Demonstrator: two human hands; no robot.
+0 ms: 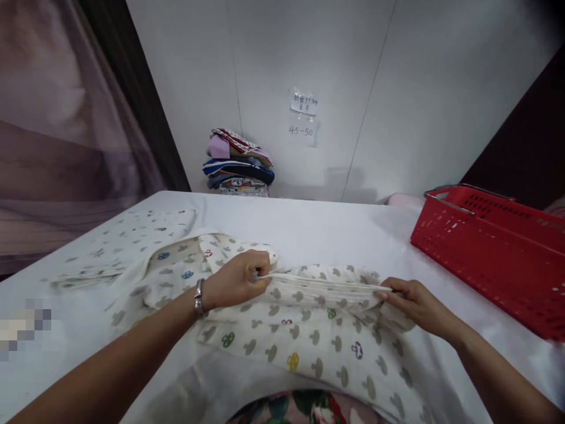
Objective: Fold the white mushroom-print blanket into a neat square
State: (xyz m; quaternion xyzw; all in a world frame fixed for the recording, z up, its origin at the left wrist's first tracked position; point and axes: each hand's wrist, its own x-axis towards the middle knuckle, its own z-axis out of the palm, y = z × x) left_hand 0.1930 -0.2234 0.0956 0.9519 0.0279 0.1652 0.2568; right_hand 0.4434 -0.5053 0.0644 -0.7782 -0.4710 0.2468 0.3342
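A white cloth [304, 335] printed with grey, green, yellow and purple mushrooms lies spread and bunched over the near part of the table. My left hand [238, 281] is closed, pinching the cloth's edge near the middle. Farther right, my right hand [408, 300] pinches the same edge between thumb and fingers. Between both hands the layered edge is drawn out nearly straight, slightly raised. Part of the cloth is heaped behind and left of my left wrist, which wears a metal bracelet [198, 297].
A folded patterned cloth [128, 241] lies on the white table [326, 227] at left. At the right edge stands a red plastic basket [489, 253]. Folded fabrics [238, 162] are stacked against the back wall, beside paper labels [302, 118]. A sheer curtain [66, 135] hangs at left.
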